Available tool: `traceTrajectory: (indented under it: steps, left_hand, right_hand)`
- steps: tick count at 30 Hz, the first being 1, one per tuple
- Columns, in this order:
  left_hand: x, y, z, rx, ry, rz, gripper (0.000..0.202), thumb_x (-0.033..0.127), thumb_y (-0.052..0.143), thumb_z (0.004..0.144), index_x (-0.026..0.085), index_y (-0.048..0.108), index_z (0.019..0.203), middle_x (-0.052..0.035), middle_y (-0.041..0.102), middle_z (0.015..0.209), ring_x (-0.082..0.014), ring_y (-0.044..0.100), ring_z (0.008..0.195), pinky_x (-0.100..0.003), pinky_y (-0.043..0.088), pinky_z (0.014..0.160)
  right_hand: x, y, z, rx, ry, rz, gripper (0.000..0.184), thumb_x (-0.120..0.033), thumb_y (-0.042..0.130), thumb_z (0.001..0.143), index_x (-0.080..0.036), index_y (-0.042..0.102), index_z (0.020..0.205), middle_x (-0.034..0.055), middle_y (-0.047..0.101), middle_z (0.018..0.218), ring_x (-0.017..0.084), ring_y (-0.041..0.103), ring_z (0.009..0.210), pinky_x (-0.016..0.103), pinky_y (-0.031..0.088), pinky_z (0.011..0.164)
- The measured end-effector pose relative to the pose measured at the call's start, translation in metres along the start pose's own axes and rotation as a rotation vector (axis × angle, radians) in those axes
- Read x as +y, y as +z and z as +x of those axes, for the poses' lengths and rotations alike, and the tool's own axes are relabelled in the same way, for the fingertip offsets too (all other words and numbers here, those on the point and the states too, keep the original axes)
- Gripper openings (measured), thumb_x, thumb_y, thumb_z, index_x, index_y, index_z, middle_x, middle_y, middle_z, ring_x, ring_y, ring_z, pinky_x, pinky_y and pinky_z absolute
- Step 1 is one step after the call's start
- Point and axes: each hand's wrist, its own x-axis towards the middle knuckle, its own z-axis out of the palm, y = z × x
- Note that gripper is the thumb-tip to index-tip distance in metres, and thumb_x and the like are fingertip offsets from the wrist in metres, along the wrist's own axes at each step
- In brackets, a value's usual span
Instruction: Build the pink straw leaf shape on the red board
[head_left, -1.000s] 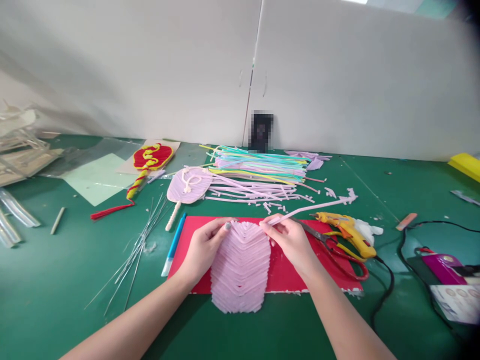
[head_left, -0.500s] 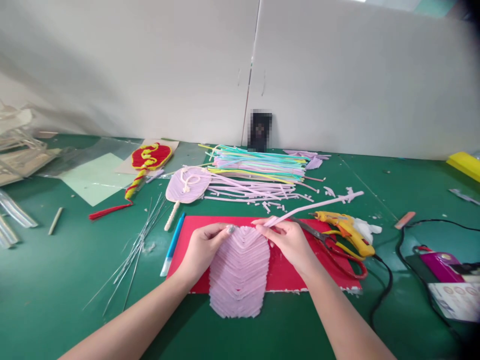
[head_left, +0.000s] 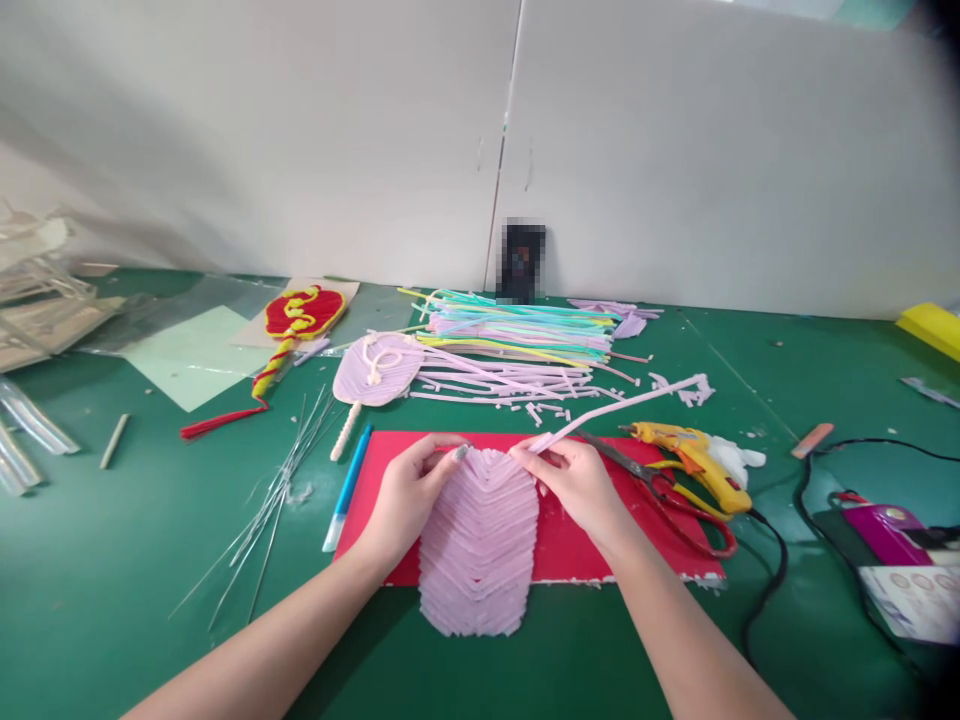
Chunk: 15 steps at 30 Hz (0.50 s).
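Note:
A pale purple panel [head_left: 480, 550], built of slanted pipe-cleaner pieces in a V pattern, lies over the front edge of a red board [head_left: 592, 540]. My left hand [head_left: 411, 490] pinches the panel's upper left edge between thumb and fingers. At the upper right corner, my right hand [head_left: 574, 475] is closed on a long pale purple pipe cleaner [head_left: 622, 408]. Its free end reaches up and right past the hand; its near end meets the panel's top, partly hidden by the fingers. Red-handled scissors [head_left: 667, 490] rest on the board right of my right hand.
A yellow glue gun [head_left: 697, 460] with a black cord lies right. Behind are a pipe-cleaner bundle [head_left: 517, 325], a finished purple fan [head_left: 376, 370] and a red-yellow fan [head_left: 304, 312]. Thin wires [head_left: 277, 490] and a blue pen [head_left: 349, 485] lie left. A dark pixelated object [head_left: 521, 262] leans on the wall.
The pipe cleaner's free end has dipped slightly and swung a little toward me. Both hands stay at the panel's top with almost the same grip.

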Motion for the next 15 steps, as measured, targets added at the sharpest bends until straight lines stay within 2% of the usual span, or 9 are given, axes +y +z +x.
traceTrajectory:
  steps: [3, 6, 8, 11, 15]
  left_hand:
    - [0.005, -0.002, -0.001, -0.003, 0.031, 0.023, 0.031, 0.045, 0.051, 0.085, 0.021, 0.068, 0.096, -0.0027, 0.071, 0.085, -0.0202, 0.065, 0.085, -0.027, 0.048, 0.074]
    - [0.007, -0.004, -0.001, -0.031, 0.059, 0.052, 0.034, 0.044, 0.046, 0.088, 0.022, 0.068, 0.102, -0.0035, 0.071, 0.105, -0.0219, 0.062, 0.103, -0.029, 0.045, 0.09]
    - [0.007, -0.005, -0.001, -0.073, 0.067, 0.077, 0.032, 0.039, 0.048, 0.087, 0.024, 0.067, 0.107, -0.0026, 0.069, 0.112, -0.0219, 0.059, 0.11, -0.031, 0.043, 0.095]
    - [0.006, -0.007, 0.001, -0.151, 0.07, 0.108, 0.032, 0.031, 0.054, 0.082, 0.025, 0.066, 0.111, -0.0014, 0.067, 0.117, -0.0205, 0.062, 0.105, -0.031, 0.045, 0.093]
    - [0.006, -0.011, 0.005, -0.2, 0.066, 0.124, 0.03, 0.03, 0.057, 0.079, 0.023, 0.066, 0.108, -0.0018, 0.07, 0.109, -0.0181, 0.065, 0.093, -0.029, 0.05, 0.083]
  right_hand:
    - [0.004, 0.0, 0.002, 0.01, -0.001, -0.018, 0.032, -0.048, 0.07, 0.072, -0.016, 0.073, 0.08, 0.0035, 0.066, 0.065, 0.014, 0.056, 0.056, 0.026, 0.042, 0.053]
    - [0.007, 0.001, 0.004, 0.024, 0.05, -0.02, 0.036, -0.05, 0.069, 0.072, -0.014, 0.07, 0.078, -0.0028, 0.052, 0.047, 0.008, 0.041, 0.039, 0.023, 0.029, 0.039]
    - [0.008, 0.0, 0.005, 0.019, 0.075, -0.001, 0.038, -0.052, 0.067, 0.072, -0.014, 0.068, 0.078, -0.0049, 0.047, 0.044, 0.007, 0.037, 0.034, 0.023, 0.025, 0.036]
    - [0.008, -0.001, 0.006, -0.003, 0.078, 0.023, 0.038, -0.052, 0.066, 0.073, -0.014, 0.068, 0.078, -0.0054, 0.047, 0.043, 0.007, 0.038, 0.033, 0.022, 0.026, 0.035]
    - [0.006, -0.001, 0.008, -0.009, 0.079, 0.074, 0.037, -0.052, 0.065, 0.074, -0.015, 0.067, 0.079, -0.0058, 0.047, 0.041, 0.006, 0.038, 0.032, 0.021, 0.026, 0.035]
